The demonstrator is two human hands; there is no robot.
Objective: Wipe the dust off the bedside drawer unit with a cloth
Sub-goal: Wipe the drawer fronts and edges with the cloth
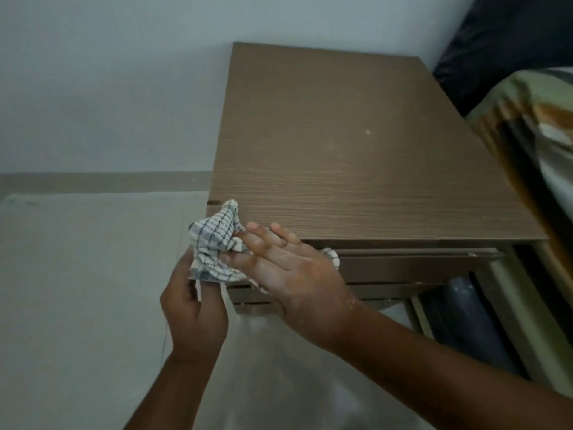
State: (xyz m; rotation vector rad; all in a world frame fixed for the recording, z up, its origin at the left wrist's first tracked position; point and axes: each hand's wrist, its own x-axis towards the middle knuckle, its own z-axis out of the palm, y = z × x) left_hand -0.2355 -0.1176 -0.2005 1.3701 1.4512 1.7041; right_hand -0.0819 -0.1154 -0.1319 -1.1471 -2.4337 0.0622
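Note:
A brown wood-grain bedside drawer unit [356,156] stands against the wall, its top bare with a few pale specks. In front of its near left corner, a crumpled white cloth with dark checks [214,243] is held in the air between both hands. My left hand [192,308] pinches the cloth's lower edge from below. My right hand [285,265] lies against the cloth's right side, fingers stretched out and pointing left. Part of the cloth is hidden behind my right hand, with a small end showing past it on the right.
A bed with a patterned cover [533,144] presses against the unit's right side, with a dark pillow [502,41] behind. The drawer fronts [403,265] show below the top. A pale wall [108,88] and light floor [77,290] lie to the left.

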